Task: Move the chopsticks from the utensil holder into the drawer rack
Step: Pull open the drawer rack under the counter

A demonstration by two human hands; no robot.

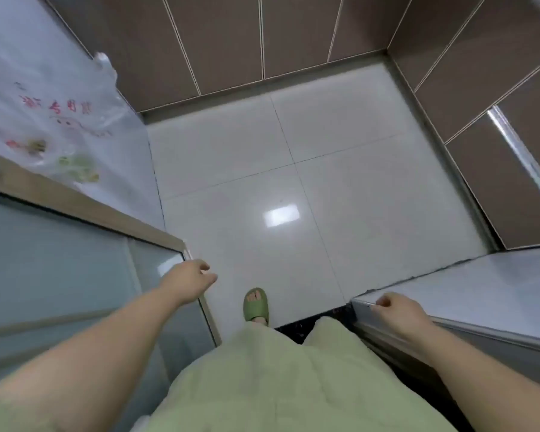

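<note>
No chopsticks, utensil holder or drawer rack show in this view. I look straight down at a white tiled floor (309, 169). My left hand (190, 280) hangs by the corner of a glass door frame (181, 247), fingers loosely curled and holding nothing. My right hand (399, 313) rests on the corner edge of a grey countertop (480, 294), fingers curled over the metal trim, with nothing held in it.
Brown cabinet fronts (231, 42) line the far and right sides. A translucent plastic bag (60, 120) with red print lies on a pale surface at the left. My foot in a green slipper (256, 304) stands on the floor.
</note>
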